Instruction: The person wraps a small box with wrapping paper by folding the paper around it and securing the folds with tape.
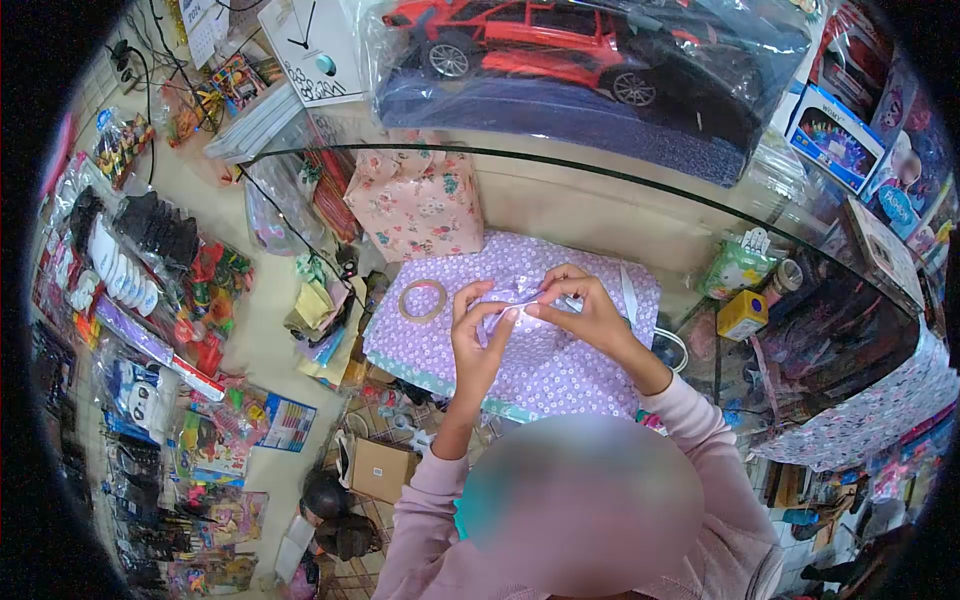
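Note:
Purple floral paper [400, 335] lies spread over the work surface, and a raised part of it is pinched between both hands. My left hand [478, 322] grips the raised edge with thumb and fingers. On the other side, my right hand [583, 308] pinches the same edge, thumb near the left thumb. A roll of tape [422, 300] lies flat on the paper, left of my left hand. Beyond my right hand, a white scissors-like item [628, 293] rests on the paper, partly hidden.
A pink floral package [420, 200] stands behind the paper. Above the glass edge [520, 158] sits a boxed red toy car [540, 40]. A yellow box [741, 316] is at the right. Packaged goods [150, 240] hang along the left, and a cardboard box [381, 471] stands below.

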`<state>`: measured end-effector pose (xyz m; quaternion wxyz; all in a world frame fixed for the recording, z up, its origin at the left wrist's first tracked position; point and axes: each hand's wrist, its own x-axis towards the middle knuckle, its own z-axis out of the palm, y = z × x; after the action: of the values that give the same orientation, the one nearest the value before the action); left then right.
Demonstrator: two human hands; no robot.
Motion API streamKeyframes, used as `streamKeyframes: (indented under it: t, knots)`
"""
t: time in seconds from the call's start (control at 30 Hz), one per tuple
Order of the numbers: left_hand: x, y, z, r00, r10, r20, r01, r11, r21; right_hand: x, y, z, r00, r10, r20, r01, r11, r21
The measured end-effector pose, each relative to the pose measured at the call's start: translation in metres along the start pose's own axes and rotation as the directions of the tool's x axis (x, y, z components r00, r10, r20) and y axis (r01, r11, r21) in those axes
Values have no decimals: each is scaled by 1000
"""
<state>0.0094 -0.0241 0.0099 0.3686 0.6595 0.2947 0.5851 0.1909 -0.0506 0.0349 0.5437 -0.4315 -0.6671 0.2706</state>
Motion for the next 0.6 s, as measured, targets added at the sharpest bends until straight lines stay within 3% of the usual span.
streamKeyframes:
  t: [0.2,0.3,0.4,0.6]
  knots:
    - [5,4,-5,998,21,58,-27,995,95,-3,1,-5,990,135,35,-137,989,61]
    - [8,-6,-13,990,49,135,-58,996,64,-3,-9,-6,998,55,-14,-55,998,-34]
    - [8,-8,-18,984,42,174,-51,997,49,-3,-24,-8,989,141,50,-139,990,-35]
    - [4,-1,-15,986,60,156,-74,994,84,-2,-35,-4,995,104,0,-104,993,59]
